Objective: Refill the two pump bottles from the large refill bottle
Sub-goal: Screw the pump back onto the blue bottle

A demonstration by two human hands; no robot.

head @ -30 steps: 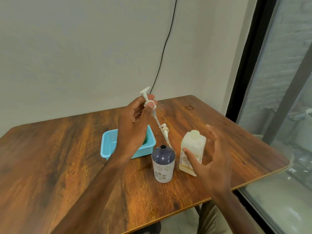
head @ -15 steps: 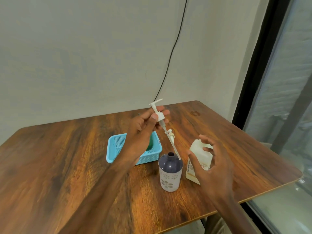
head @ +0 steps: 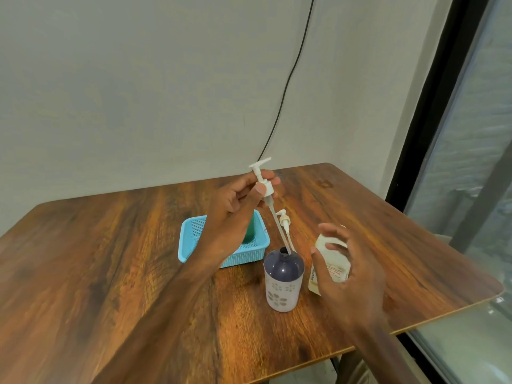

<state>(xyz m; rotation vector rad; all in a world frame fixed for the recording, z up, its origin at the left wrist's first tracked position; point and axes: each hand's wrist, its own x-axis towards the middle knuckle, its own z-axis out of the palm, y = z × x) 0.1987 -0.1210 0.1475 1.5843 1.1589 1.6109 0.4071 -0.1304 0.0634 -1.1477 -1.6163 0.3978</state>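
Purple pump bottle [head: 283, 278] stands upright on the desk [head: 110, 273], right of centre and toward the near edge, neck open. Left hand [head: 235, 206] pinches its pump [head: 265, 187] at the collar between thumb and fingertips and holds it tilted high above the bottle. The tip of the dip tube sits right at the open mouth. A second pump [head: 284, 219] shows behind the bottle, apart from any neck; we cannot tell whether it lies flat or leans. A cream bottle [head: 332, 268] with a printed label stands just beside the purple one, toward the right edge, and we take it for the refill. Right hand [head: 352, 275] is at it, fingers spread and bent about its top and side. We cannot tell whether they touch it. A blue basket [head: 249, 253] holding something green [head: 249, 235] sits just behind and left of the purple bottle. Judgement: both pumps are out and nothing is being poured. The purple wall is opaque, so the fill level is unreadable. We cannot say whether this bottle awaits filling or recapping. The second pump bottle is not identified with certainty.
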